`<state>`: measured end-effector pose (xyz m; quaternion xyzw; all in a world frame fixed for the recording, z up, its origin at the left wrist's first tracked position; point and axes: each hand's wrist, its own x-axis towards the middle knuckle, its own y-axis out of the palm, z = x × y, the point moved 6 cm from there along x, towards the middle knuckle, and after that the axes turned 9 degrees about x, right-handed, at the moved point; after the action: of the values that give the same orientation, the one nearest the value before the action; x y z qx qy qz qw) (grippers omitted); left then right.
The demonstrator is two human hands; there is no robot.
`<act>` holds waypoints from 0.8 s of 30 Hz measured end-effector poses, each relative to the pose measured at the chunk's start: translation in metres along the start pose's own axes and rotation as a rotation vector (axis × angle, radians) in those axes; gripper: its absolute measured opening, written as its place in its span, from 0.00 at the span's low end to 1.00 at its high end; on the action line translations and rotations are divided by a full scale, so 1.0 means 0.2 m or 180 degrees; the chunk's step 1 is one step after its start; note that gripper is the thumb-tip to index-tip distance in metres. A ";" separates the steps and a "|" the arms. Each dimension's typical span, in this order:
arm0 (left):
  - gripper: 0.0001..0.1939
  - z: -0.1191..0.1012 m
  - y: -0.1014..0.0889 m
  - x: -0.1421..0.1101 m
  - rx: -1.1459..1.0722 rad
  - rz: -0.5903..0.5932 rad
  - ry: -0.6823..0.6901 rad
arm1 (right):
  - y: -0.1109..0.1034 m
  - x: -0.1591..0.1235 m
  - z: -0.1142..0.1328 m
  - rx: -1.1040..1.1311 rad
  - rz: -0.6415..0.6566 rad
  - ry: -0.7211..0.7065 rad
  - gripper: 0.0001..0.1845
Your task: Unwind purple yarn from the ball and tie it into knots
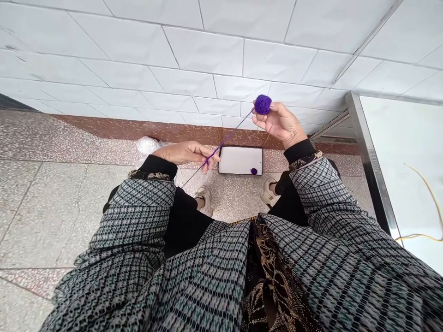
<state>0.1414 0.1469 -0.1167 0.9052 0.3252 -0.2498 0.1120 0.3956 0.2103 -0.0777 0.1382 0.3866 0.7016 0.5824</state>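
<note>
My right hand (278, 122) holds up a ball of purple yarn (262, 104), fingers closed around its lower side. A taut purple strand (231, 133) slopes from the ball down to my left hand (194, 153), where it runs between or over the fingers. Beyond that hand the strand carries on down toward my lap, and its far end is hidden. Below, on the floor, lies a shallow dark-rimmed tray (238, 161) with a pale bottom. A small dark purple ball (254, 171) rests in its front right corner.
A white plastic bag (147, 145) lies on the floor beside my left wrist. Tiled wall (228, 55) rises straight ahead. At the right stands a white-topped table (404, 138) with a metal edge and a yellow cord (431, 189) on it. My shoes (205, 201) are near the tray.
</note>
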 end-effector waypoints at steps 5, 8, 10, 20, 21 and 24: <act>0.10 0.01 -0.06 0.02 0.0402 -0.0142 -0.0013 | -0.01 -0.01 0.02 -0.0106 0.0117 -0.0116 0.20; 0.05 0.04 -0.10 0.05 0.0748 -0.0192 -0.0014 | -0.01 -0.02 0.03 -0.0160 0.0154 -0.0161 0.18; 0.03 0.05 -0.15 0.06 0.0824 -0.0512 0.0052 | -0.01 -0.03 0.04 -0.0174 0.0134 -0.0165 0.17; 0.07 0.05 -0.32 0.05 -0.0535 -0.3222 0.0485 | 0.03 -0.02 -0.10 -0.0292 0.0263 0.0261 0.19; 0.08 0.04 -0.32 0.06 -0.0842 -0.3083 0.0435 | 0.03 0.00 -0.10 -0.0210 0.0202 0.0224 0.19; 0.09 0.00 -0.27 0.09 -0.1526 -0.2655 0.0328 | 0.00 0.06 -0.11 0.0204 -0.0124 0.0022 0.16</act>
<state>0.1174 0.1972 -0.1286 0.6575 0.7139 -0.1462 0.1915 0.3781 0.2129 -0.0947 0.1468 0.4134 0.6779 0.5899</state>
